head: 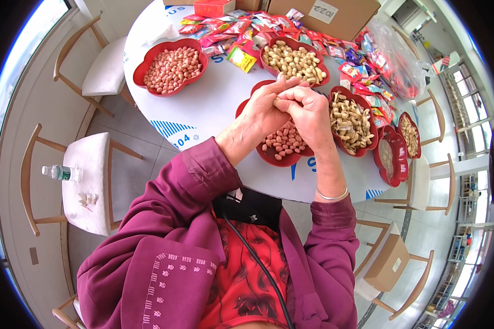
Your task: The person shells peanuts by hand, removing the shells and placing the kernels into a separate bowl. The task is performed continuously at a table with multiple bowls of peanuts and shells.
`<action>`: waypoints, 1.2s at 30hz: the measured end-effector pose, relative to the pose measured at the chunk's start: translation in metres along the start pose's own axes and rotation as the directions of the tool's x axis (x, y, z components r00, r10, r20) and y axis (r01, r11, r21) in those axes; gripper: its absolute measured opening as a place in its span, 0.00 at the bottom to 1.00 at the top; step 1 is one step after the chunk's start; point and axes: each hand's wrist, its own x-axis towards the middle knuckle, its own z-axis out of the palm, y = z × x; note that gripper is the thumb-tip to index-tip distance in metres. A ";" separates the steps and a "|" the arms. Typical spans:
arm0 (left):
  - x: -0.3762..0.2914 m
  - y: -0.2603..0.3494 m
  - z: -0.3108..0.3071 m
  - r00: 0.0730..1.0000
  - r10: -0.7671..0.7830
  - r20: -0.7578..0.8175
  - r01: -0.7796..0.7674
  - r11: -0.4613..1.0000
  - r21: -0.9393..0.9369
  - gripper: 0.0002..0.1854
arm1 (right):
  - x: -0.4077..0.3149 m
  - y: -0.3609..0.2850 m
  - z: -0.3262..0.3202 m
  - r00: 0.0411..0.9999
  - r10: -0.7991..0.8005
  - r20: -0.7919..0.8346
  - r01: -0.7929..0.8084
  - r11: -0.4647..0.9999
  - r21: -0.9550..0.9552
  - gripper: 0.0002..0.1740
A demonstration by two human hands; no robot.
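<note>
My left hand [267, 105] and my right hand [306, 109] meet over a red flower-shaped bowl [278, 158] that holds shelled peanuts [284, 142]. A small pale piece, seemingly a peanut, is pinched between the fingers; the hands mostly hide it. Behind them stands a red bowl of unshelled peanuts [292, 61]. Right of my right hand, another red bowl is filled with peanut shells [351, 123]. At the left of the table, a red bowl holds many pinkish shelled peanuts [173, 70].
Wrapped sweets [238, 28] lie heaped along the back, before a cardboard box [321, 16]. A clear plastic bag [403, 61] lies at the right. Two smaller red bowls [391, 156] stand near the right edge. Chairs surround the round table [218, 107]; one bears a plastic bottle [64, 173].
</note>
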 end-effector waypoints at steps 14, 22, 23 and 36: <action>-0.004 0.002 0.010 0.982 -0.170 -0.076 0.175 0.982 0.071 0.15 | 0.000 -0.002 -0.013 0.979 -0.144 0.145 0.167 0.973 -0.160 0.05; -0.006 -0.002 0.013 0.999 -0.025 -0.022 0.027 0.995 0.099 0.20 | -0.001 0.006 0.009 0.972 -0.229 -0.051 0.224 0.971 -0.087 0.02; -0.007 -0.002 0.016 1.000 -0.022 -0.015 0.024 0.995 0.101 0.20 | -0.002 0.006 0.011 0.966 -0.245 -0.082 0.237 0.966 -0.100 0.01; 0.004 -0.001 0.003 0.999 0.006 0.054 0.001 0.992 -0.127 0.17 | 0.002 0.008 0.018 0.949 -0.242 -0.201 0.205 0.960 -0.189 0.04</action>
